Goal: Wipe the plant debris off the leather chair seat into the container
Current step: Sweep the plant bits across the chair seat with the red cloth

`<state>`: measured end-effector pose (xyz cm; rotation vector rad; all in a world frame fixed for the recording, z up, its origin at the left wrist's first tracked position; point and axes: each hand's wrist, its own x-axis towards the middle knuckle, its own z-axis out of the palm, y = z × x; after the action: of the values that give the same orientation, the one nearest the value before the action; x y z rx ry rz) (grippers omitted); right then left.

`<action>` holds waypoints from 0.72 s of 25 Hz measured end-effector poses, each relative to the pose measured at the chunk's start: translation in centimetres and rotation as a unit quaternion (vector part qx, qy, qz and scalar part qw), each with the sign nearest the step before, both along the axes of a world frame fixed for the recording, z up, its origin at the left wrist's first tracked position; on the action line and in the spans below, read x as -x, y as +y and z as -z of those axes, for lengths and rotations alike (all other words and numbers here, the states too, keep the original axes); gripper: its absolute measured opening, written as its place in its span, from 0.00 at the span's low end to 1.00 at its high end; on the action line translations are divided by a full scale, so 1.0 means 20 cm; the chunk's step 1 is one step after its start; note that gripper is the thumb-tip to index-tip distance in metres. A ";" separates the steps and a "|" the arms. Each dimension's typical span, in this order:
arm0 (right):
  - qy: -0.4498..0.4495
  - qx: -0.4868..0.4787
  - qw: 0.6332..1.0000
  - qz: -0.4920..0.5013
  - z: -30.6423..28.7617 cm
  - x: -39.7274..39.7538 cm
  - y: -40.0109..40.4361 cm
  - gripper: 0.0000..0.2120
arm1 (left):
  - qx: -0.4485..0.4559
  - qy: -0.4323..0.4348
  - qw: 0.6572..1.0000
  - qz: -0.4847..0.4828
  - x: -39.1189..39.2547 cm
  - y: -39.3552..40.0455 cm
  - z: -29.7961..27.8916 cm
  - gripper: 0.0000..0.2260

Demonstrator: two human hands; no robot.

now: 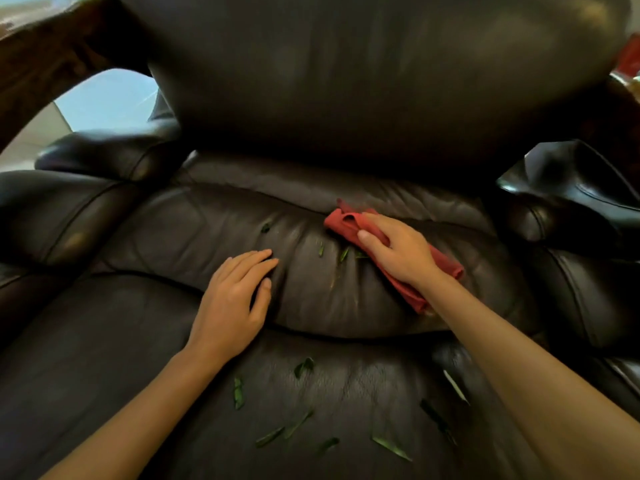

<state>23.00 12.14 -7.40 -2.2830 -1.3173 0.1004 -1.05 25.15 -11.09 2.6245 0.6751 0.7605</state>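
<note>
Item: leather chair seat [346, 382], dark brown, padded in two cushioned bands with a deep seam between them.

Plant debris [239, 393]: thin green leaf slivers are scattered over the front band; a few smaller bits [343, 253] lie on the rear band, just beside the cloth. They are judged very light, limp and easily smeared or pushed into the seam; sweeping is better suited than pinching.

Red cloth [349, 221]: soft, folded, pressed flat to the rear band under the right hand [398, 252], whose fingers [369, 239] are closed over its upper edge. It is best held bunched under the palm.

Left hand [232, 303]: laid flat on the seat with fingers extended, nothing held.

Leather: judged smooth and slippery, so debris should slide readily.

Container: not in view.

Brands, labels, writing: none legible.
</note>
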 end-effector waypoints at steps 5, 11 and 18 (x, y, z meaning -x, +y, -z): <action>-0.031 0.050 0.996 -0.062 0.01 0.08 0.04 0.35 | 0.004 -0.002 1.000 0.006 0.00 0.00 0.01 0.19; -0.160 0.055 0.977 -0.132 0.07 0.22 0.07 0.29 | -0.007 0.002 1.000 0.004 0.00 0.00 0.02 0.20; -0.250 -0.004 0.957 -0.145 0.08 0.22 0.07 0.20 | -0.022 0.012 1.000 0.002 -0.01 0.01 0.01 0.19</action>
<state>18.63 13.62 -8.91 -2.1687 -1.8964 -0.4112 -0.79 25.31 -11.29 2.6783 0.6676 0.7535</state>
